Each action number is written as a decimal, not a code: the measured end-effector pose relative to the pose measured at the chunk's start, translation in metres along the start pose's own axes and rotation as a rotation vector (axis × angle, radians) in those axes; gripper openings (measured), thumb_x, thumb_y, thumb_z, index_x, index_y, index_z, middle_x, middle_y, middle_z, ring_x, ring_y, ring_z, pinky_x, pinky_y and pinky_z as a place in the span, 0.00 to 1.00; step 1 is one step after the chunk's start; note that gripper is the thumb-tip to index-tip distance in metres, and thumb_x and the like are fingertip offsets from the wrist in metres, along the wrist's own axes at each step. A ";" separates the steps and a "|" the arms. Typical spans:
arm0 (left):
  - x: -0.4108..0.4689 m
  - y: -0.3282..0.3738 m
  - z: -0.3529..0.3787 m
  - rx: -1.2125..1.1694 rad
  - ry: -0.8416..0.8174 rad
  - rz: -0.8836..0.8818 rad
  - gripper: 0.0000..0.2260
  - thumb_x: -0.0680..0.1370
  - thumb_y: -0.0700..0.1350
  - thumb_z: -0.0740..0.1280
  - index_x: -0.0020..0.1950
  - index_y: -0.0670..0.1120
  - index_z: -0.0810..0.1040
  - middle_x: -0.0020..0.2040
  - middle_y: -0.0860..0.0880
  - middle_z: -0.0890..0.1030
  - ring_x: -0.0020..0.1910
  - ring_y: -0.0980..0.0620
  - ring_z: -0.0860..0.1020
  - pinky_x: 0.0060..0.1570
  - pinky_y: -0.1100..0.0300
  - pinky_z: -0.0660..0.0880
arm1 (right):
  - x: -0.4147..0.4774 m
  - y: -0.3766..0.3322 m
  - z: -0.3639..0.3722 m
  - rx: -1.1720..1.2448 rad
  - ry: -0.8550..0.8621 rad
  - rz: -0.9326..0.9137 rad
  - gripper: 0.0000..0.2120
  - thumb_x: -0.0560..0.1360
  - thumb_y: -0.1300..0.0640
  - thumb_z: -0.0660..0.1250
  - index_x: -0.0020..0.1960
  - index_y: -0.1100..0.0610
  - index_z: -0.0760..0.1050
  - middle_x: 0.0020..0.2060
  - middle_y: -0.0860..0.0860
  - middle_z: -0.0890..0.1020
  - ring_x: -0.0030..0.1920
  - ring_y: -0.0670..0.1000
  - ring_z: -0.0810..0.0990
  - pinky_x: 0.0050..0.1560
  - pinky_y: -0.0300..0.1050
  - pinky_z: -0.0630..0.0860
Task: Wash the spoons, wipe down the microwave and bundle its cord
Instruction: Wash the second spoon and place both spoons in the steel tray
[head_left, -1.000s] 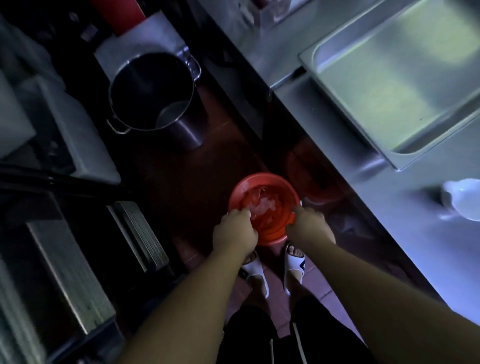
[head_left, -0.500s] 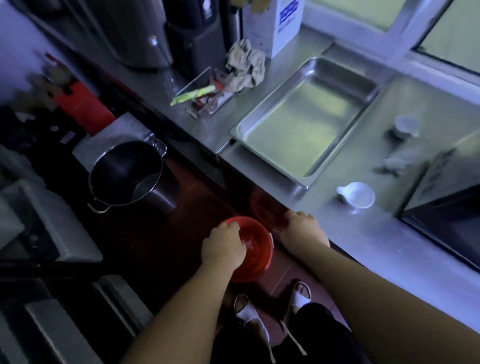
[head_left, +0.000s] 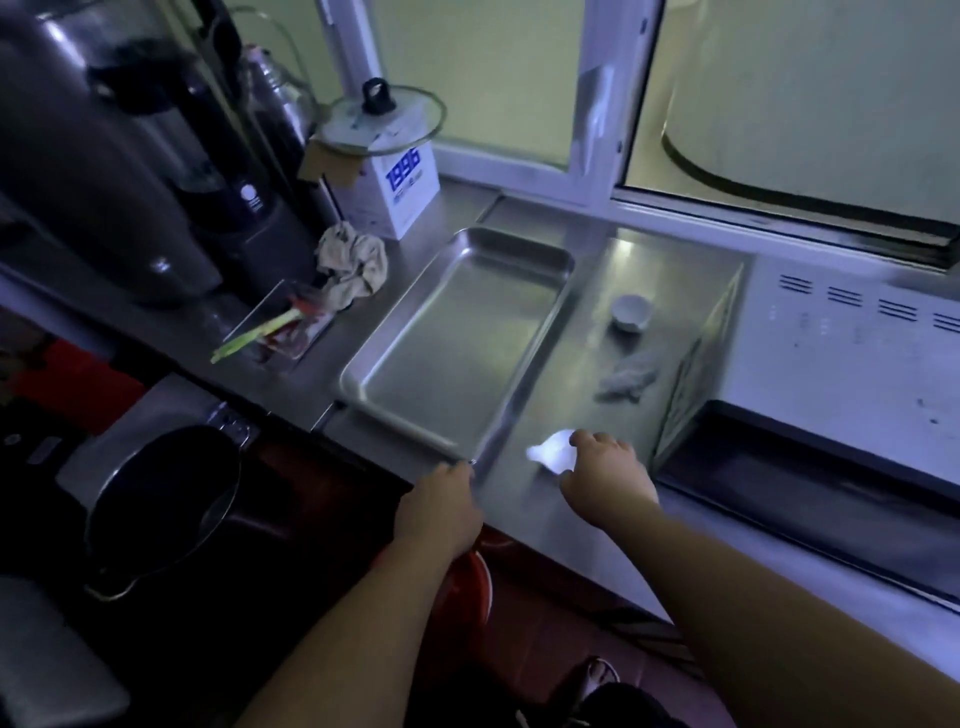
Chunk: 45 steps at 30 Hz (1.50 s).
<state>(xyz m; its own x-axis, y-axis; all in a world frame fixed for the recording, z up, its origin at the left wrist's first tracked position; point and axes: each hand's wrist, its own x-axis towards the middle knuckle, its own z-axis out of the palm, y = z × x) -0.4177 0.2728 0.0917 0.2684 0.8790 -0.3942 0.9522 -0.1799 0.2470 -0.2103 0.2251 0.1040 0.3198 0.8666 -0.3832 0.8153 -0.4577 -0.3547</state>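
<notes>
A spoon (head_left: 551, 453) is glowing plain white between the thumb and fingers of the right hand (head_left: 608, 470). Just ahead of the left hand (head_left: 441, 506), a tray (head_left: 457, 338) is gleaming silver-grey, matching the counter (head_left: 571, 519) under it. Beyond the right hand, a small cup (head_left: 631, 312) is showing white and a cloth (head_left: 628, 376) grey. To that hand's right, the microwave (head_left: 841, 364) is showing a white top with rows of dark slots and a black front. Below the left hand, a basin (head_left: 475, 577) is showing red. Far ahead of the left hand, a crumpled rag (head_left: 353, 265) is looking beige and a white box (head_left: 400, 197) is bearing blue numerals.
</notes>
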 end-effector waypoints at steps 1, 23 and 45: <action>0.005 0.014 0.000 -0.005 -0.003 0.019 0.15 0.79 0.48 0.63 0.66 0.52 0.75 0.64 0.48 0.77 0.62 0.42 0.77 0.58 0.47 0.77 | 0.003 0.008 -0.007 0.017 -0.012 0.013 0.22 0.78 0.52 0.60 0.71 0.54 0.68 0.67 0.55 0.73 0.66 0.60 0.69 0.62 0.54 0.73; 0.152 0.101 -0.007 0.205 0.026 0.315 0.08 0.75 0.47 0.62 0.53 0.48 0.73 0.54 0.47 0.77 0.54 0.39 0.77 0.49 0.48 0.75 | 0.123 0.043 -0.026 0.268 -0.038 0.335 0.29 0.78 0.50 0.61 0.77 0.51 0.60 0.72 0.55 0.66 0.69 0.61 0.66 0.66 0.56 0.71; 0.292 0.084 -0.008 0.195 0.151 0.509 0.15 0.73 0.49 0.68 0.59 0.50 0.80 0.55 0.48 0.81 0.52 0.41 0.79 0.48 0.47 0.76 | 0.283 0.086 0.013 0.073 -0.032 0.480 0.19 0.74 0.60 0.63 0.65 0.58 0.69 0.65 0.60 0.70 0.65 0.65 0.70 0.64 0.56 0.74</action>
<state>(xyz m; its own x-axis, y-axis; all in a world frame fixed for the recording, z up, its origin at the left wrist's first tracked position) -0.2602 0.5179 0.0043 0.6905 0.7108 -0.1339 0.7214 -0.6633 0.1992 -0.0561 0.4290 -0.0457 0.6353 0.5486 -0.5436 0.5434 -0.8177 -0.1902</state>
